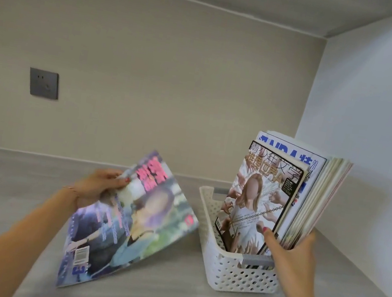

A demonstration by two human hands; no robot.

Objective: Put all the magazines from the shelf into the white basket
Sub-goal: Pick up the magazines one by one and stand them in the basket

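1. Your grey shelf (165,296) sits in a beige-walled alcove.
2. Your left hand (98,185) pinches the loose magazine (130,223) at its top edge; it's light, glossy and floppy, so support its spine.
3. Your right hand (289,252) clasps the upright magazines (285,194) in the white basket (233,274).

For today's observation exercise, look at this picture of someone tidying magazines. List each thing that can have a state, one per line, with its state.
Loose magazine: tilted, outside the basket, held in the left hand's grip.
Left hand: gripping the loose magazine's upper edge.
Stack of magazines: standing upright in the basket, leaning right.
Right hand: gripping the stack, thumb on the front cover.
White basket: on the shelf, partly filled, free space on its left side.
Wall socket: nothing plugged in.
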